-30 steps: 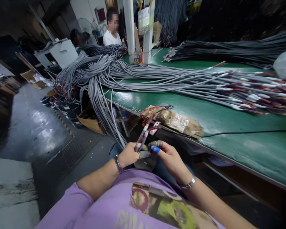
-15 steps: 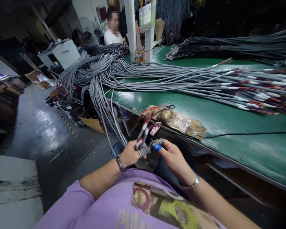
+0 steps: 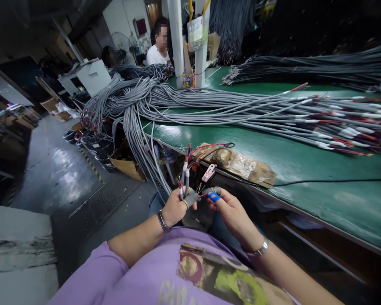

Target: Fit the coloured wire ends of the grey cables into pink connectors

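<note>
Green workbench (image 3: 324,203): gray cables (image 3: 206,103) across
Left hand (image 3: 174,209): you grip cable ends (image 3: 187,173)
Right hand (image 3: 236,214): you pinch colored wires (image 3: 203,195)
Jackets (image 3: 187,185): stripped back; what's left unclear

Pale letters (image 3: 174,294) on the purple shirt (image 3: 142,267) start "PH", rest unclear.

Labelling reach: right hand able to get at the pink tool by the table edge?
Probably yes: nothing visible stands between the right hand and the pink tool, though that hand's fingers are busy with thin wires.
</note>
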Action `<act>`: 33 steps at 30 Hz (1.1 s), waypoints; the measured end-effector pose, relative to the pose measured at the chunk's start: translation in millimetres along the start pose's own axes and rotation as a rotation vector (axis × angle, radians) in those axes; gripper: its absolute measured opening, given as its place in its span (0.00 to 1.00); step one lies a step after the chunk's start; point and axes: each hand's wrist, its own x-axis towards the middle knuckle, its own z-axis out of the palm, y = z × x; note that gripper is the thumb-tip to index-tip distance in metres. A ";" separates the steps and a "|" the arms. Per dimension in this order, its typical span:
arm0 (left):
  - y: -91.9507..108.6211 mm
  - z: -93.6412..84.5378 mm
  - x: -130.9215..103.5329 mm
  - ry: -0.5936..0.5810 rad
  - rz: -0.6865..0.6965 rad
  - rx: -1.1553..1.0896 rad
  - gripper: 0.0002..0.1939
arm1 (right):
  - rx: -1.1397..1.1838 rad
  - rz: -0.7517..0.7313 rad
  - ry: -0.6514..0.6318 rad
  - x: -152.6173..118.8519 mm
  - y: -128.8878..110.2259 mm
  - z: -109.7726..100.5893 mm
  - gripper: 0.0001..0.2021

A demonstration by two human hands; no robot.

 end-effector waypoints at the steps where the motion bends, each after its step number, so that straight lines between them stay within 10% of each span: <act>1: -0.7 0.5 -0.5 -0.008 -0.004 0.000 0.20 | -0.014 -0.004 -0.023 0.5 -1.9 1.1 0.17; 12: 11.2 -5.3 -1.6 -0.322 -0.184 0.051 0.19 | -0.010 -0.036 -0.058 2.3 5.0 10.9 0.16; 21: 14.2 -1.2 -4.3 -0.016 -0.172 -0.246 0.18 | 0.270 0.034 0.187 8.1 0.8 -1.8 0.16; 27: 11.2 0.0 -4.6 0.088 -0.230 -0.276 0.18 | 0.329 0.222 -0.104 -4.2 -2.1 6.7 0.21; 33: 6.4 1.5 -4.5 0.011 -0.237 -0.170 0.20 | -0.009 0.059 -0.094 -1.8 -3.5 18.3 0.20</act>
